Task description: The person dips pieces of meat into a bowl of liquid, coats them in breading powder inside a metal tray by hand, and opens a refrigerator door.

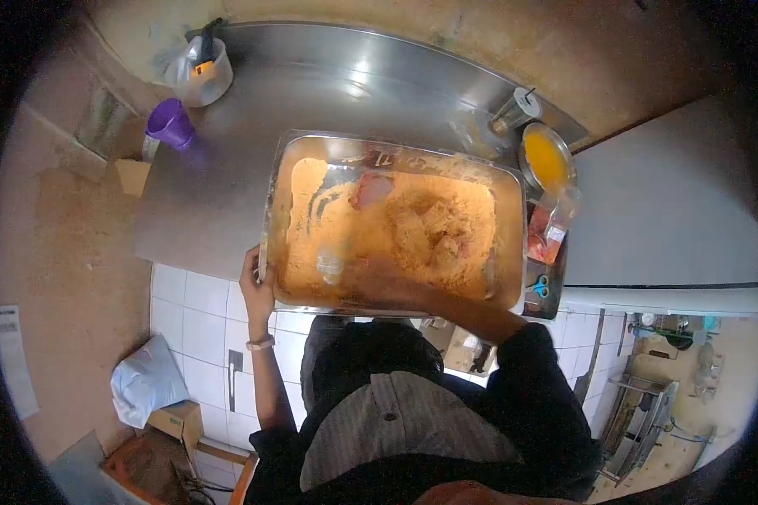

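purple cup (169, 124) on the steel counter (227, 177); left hand (256, 271) gripping the left edge of a deep tray (278, 210) of orange crumbs (307, 223); right hand (369, 276), blurred, inside the tray over the crumbs, grip not discernible; bare meat piece (372, 190) beyond it; crumb-coated pieces (438, 231) to the right; scissors (538, 287); bowl (541, 131) with yellow contents (547, 162).

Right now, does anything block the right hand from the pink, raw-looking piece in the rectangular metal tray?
Nothing visible does: just loose orange powder lies between the blurred right hand and the pink piece.
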Motion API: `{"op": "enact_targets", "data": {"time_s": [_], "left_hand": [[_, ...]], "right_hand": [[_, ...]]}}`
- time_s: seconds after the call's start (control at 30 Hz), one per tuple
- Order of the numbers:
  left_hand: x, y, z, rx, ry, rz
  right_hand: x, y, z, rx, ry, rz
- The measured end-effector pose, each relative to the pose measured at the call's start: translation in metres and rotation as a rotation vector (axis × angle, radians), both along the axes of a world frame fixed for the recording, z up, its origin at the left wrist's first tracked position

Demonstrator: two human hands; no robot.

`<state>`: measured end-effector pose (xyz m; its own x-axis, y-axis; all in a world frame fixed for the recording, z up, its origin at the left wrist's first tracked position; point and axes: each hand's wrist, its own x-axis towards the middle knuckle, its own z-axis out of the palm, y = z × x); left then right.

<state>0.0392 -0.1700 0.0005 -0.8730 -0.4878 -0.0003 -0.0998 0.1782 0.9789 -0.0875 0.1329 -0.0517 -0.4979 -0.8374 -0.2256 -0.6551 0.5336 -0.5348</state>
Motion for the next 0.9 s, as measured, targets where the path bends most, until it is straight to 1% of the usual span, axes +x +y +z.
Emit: {"op": "enact_targets", "data": {"time_s": [0.07, 0.17, 0.2, 0.27, 0.33, 0.4, 0.43, 0.47, 0.5, 0.53, 0.57, 0.6, 0.63, 0.67, 0.7, 0.73, 0.77, 0.8, 0.87, 0.9], "left_hand": [[0.0, -0.003, -0.005, 0.049, 0.011, -0.03], [0.001, -0.005, -0.011, -0.009, 0.048, -0.056], [0.001, -0.005, -0.01, -0.024, 0.037, -0.044], [0.0, -0.005, -0.01, -0.035, 0.029, -0.024], [0.0, -0.007, -0.012, -0.034, 0.039, -0.053], [0.001, -0.005, -0.01, -0.015, 0.04, -0.056], [0.0, -0.004, -0.01, -0.002, 0.042, -0.048], [-0.001, -0.004, -0.009, -0.003, 0.046, -0.05], [-0.001, -0.004, -0.009, 0.016, 0.045, -0.058], [0.0, -0.005, -0.009, 0.032, 0.044, -0.062], [0.0, -0.004, -0.01, 0.03, 0.046, -0.055], [-0.001, -0.003, -0.011, 0.025, 0.042, -0.035], [0.0, -0.003, -0.012, 0.019, 0.038, -0.016], [-0.001, -0.005, -0.014, 0.014, 0.044, -0.01], [-0.003, -0.005, -0.016, 0.012, 0.075, -0.011], [-0.003, -0.004, -0.017, 0.011, 0.101, -0.019], [-0.002, -0.004, -0.018, 0.011, 0.097, -0.03], [-0.003, -0.005, -0.018, 0.004, 0.088, -0.036], [-0.002, -0.004, -0.013, -0.006, 0.077, -0.052], [-0.001, -0.002, -0.008, -0.001, 0.058, -0.054]], "right_hand": [[0.006, 0.011, 0.004, 0.06, 0.077, 0.048], [0.01, 0.036, 0.004, 0.072, 0.147, 0.043], [0.008, 0.047, 0.003, 0.03, 0.174, -0.003], [0.001, 0.075, 0.012, -0.171, 0.227, -0.158], [0.004, 0.08, 0.082, -0.486, 0.149, -0.439], [-0.006, 0.102, 0.102, -0.643, 0.117, -0.59], [-0.021, 0.119, 0.107, -0.281, 0.217, -0.494], [-0.037, 0.137, 0.113, 0.05, 0.333, -0.334], [-0.043, 0.148, 0.102, 0.163, 0.307, -0.308], [-0.047, 0.166, 0.077, 0.109, 0.143, -0.373], [-0.055, 0.184, 0.044, -0.024, -0.106, -0.464], [-0.064, 0.205, 0.0, -0.337, -0.571, -0.627], [-0.072, 0.229, -0.053, -0.666, -1.124, -0.787], [-0.069, 0.204, -0.056, -0.605, -0.828, -0.73], [-0.053, 0.148, -0.006, -0.329, -0.308, -0.616], [-0.039, 0.09, 0.05, -0.052, 0.113, -0.536], [-0.034, 0.054, 0.078, 0.021, 0.226, -0.521], [-0.032, 0.025, 0.1, 0.06, 0.255, -0.508], [-0.035, 0.009, 0.103, -0.06, -0.338, -0.584], [-0.038, 0.011, 0.091, -0.063, -0.337, -0.587]]}}
